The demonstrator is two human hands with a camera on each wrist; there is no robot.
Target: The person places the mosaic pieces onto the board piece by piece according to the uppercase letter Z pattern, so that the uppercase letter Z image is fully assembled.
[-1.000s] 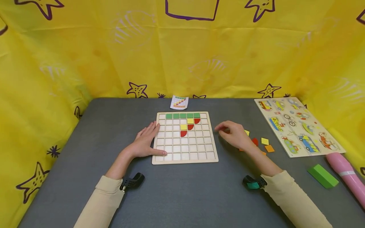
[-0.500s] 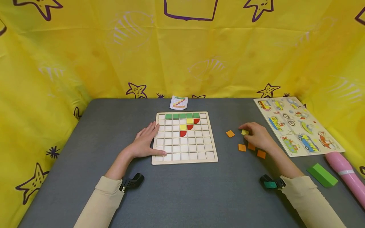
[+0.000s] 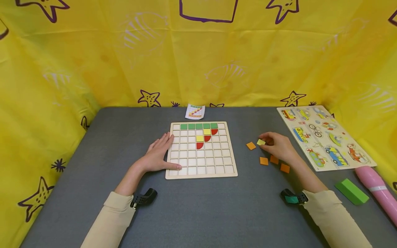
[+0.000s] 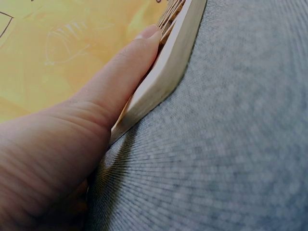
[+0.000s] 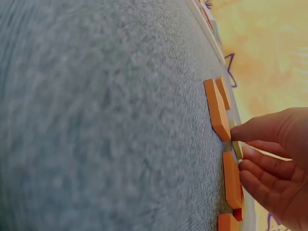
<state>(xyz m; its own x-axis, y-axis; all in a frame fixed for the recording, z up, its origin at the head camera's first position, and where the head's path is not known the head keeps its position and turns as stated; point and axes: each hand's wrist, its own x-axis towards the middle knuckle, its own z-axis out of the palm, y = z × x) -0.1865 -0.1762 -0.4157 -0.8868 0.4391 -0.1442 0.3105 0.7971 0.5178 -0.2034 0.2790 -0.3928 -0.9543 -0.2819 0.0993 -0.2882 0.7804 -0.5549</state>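
1. A yellow curtain (image 3: 102, 51) with drawn starfish and pale fish bones surrounds the back and sides.
2. The grey bench (image 3: 198, 213) carries everything else.
3. A picture board (image 3: 305, 144) of vehicles and toys lies slanted at the bench's far right.
4. The wooden grid board (image 3: 214, 162) lies flat near the middle, many of its cells bare.
5. A pink rod (image 3: 376, 187) with a pale band lies at the right edge, partly out of view.
6. Of the two hands, the left hand (image 3: 157, 155) rests on the grid board's left side, fingers straight, thumb over the near-left part. The right hand (image 3: 277, 146) pinches a tile between thumb and fingertips.
7. A green block (image 3: 352, 191) lies beside the pink rod.
8. A small pattern card (image 3: 195, 111) lies just behind the grid board.
9. Five green squares (image 3: 199, 126) fill part of the top row; two yellow squares (image 3: 200, 138) step down below.
10. The pinched yellow tile (image 3: 261, 142) is right of the grid board, near four orange tiles (image 3: 264, 161); whether it touches the bench cannot be told.
11. Three red rounded pieces (image 3: 207, 138) descend diagonally on the grid.
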